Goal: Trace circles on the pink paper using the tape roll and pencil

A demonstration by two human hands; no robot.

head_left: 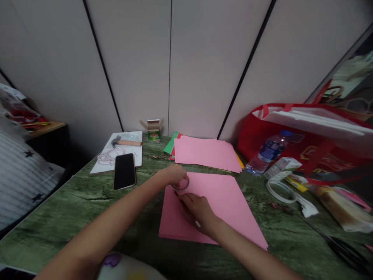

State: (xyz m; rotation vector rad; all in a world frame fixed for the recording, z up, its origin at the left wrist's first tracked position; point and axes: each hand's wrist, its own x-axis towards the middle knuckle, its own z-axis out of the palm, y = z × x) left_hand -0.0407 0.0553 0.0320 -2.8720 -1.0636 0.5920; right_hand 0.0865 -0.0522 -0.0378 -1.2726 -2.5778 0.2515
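Note:
A stack of pink paper sheets (230, 206) lies on the table before me. My left hand (175, 175) is closed at the sheet's upper left, its fingers pressing on a thin-rimmed round ring (185, 187) that lies on the paper. Pink shows through the ring's middle, and its exact kind is unclear. Just below it, my right hand (199, 210) rests on the paper, fingers wrapped round a slim pen (197, 224). The pen's light end shows under the palm, and its dark tip is beside the ring's lower left edge.
More pink paper (205, 152) lies behind. At left are a phone (124, 171), a hammer (128, 143) and a coiled cord on white paper; a small box (154, 132) stands by the wall. Rightward are a bottle (268, 151), red bag (250, 128), tape roll (279, 193) and scissors (344, 249).

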